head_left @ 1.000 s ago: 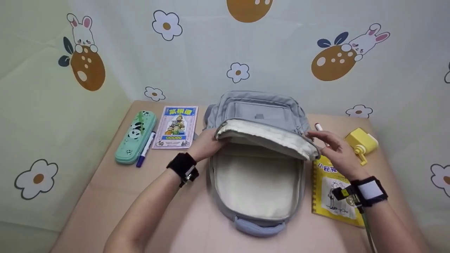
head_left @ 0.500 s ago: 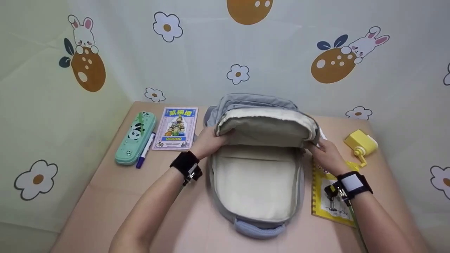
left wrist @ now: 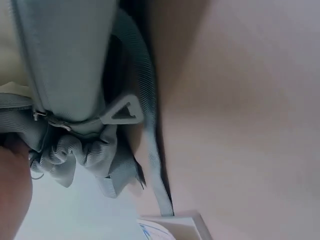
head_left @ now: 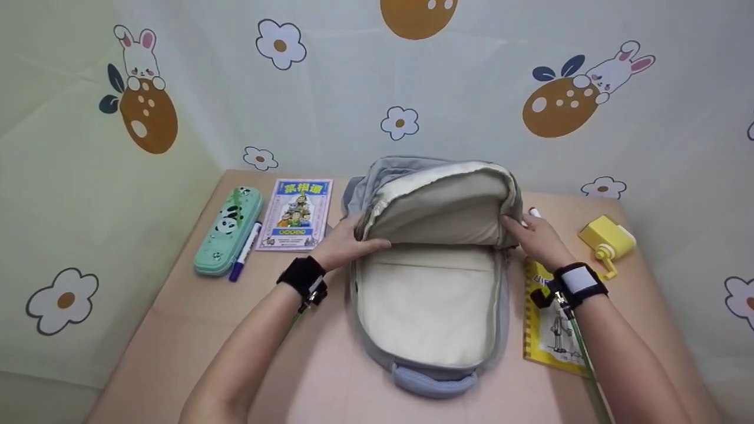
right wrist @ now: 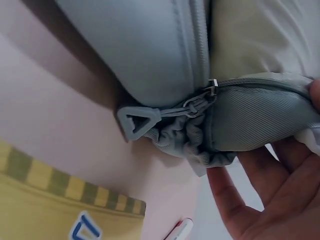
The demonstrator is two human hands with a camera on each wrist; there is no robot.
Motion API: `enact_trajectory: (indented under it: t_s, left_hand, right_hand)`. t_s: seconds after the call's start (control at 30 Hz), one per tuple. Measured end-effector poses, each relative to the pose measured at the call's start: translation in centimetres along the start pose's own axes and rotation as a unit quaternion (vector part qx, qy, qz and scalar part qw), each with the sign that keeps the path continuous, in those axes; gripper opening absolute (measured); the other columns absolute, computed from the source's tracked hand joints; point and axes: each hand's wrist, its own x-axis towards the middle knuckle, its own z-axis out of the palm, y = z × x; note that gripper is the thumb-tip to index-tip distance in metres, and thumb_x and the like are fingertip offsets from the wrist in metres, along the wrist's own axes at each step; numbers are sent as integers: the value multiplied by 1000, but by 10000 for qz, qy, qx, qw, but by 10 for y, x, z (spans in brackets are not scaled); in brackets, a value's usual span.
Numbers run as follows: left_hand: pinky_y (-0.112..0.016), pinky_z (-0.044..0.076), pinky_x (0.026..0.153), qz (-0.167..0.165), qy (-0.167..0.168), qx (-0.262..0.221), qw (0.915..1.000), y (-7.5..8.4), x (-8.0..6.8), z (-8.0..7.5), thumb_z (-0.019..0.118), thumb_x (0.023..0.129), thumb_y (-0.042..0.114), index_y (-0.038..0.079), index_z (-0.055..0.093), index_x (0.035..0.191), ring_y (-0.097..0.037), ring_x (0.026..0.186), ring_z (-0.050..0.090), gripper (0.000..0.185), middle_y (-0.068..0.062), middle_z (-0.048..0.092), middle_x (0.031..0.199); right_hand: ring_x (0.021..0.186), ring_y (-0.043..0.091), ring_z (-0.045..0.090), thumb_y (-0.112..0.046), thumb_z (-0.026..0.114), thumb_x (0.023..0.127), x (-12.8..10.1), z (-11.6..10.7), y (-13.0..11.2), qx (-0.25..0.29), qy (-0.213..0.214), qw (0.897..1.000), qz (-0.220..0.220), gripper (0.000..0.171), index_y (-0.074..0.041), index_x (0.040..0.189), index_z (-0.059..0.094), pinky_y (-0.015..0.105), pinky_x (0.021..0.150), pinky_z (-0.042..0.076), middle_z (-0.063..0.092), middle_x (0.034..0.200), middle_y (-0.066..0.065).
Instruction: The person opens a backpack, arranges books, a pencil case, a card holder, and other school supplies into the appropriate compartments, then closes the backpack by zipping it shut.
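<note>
A grey backpack (head_left: 433, 377) lies in the middle of the table, its main compartment unzipped and its cream lining showing. My left hand (head_left: 344, 241) grips the left edge of the raised front flap (head_left: 453, 212), thumb on the inner side. On the opposite edge, my right hand (head_left: 539, 238) holds the flap with the thumb inside and the fingers behind. In the right wrist view, those fingers (right wrist: 265, 175) lie against the outer fabric, near a zipper pull (right wrist: 137, 122). Another zipper pull (left wrist: 124, 111) hangs at the side in the left wrist view, where only part of the left hand shows.
To the left lie a green panda pencil case (head_left: 227, 232), a purple-capped marker (head_left: 245, 252) and a small book (head_left: 296, 215). A yellow spiral notebook (head_left: 551, 344), a red-capped marker (head_left: 534, 212) and a yellow crank device (head_left: 608, 238) are on the right. A patterned curtain (head_left: 330, 94) stands behind.
The flap has been lifted and folded back, showing more of its lining. My right hand has shifted left with its edge; the left hand's thumb now lies across the inner side.
</note>
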Motion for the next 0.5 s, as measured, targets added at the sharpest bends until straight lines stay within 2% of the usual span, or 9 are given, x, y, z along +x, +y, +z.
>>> enact_trajectory:
  t_s: [0.07,0.17,0.27,0.43,0.5]
  left_hand:
    - [-42,38,111,-49,57,1,10000,2,3,1,72,91,51,11,57,144,-25,128,54,68,-8,59,141]
    - [-41,45,100,-100,208,-326,9992,-1,9,4,64,98,50,8,68,127,-23,111,60,51,-7,66,122]
    - [-41,46,97,-346,423,-715,9959,1,12,7,60,100,51,5,69,118,-24,106,61,50,-9,67,113]
    - [-41,41,109,-753,753,-938,9899,2,19,12,57,97,63,6,55,142,-26,124,58,72,-14,63,130]
    - [-41,42,107,-828,813,-981,9884,3,21,13,57,96,64,5,51,145,-27,123,58,76,-15,62,130]
  right_hand:
    - [137,46,43,-62,47,102,3,0,-2,38,-37,10000,-14,77,1,146,51,62,108,38,50,146,29]
    - [139,45,42,-60,49,102,6,-1,-3,70,-91,9999,-56,73,3,140,56,61,113,33,52,144,29]
    - [141,43,40,-60,50,101,7,-1,-3,161,-176,9997,-14,74,2,142,54,61,115,29,52,145,27]
    - [142,42,39,-59,53,101,2,-1,0,420,-151,9990,84,76,1,147,50,62,117,24,52,146,26]
    - [142,41,40,-56,54,101,-1,-1,3,578,-114,9982,57,73,-1,149,48,62,117,24,52,146,25]
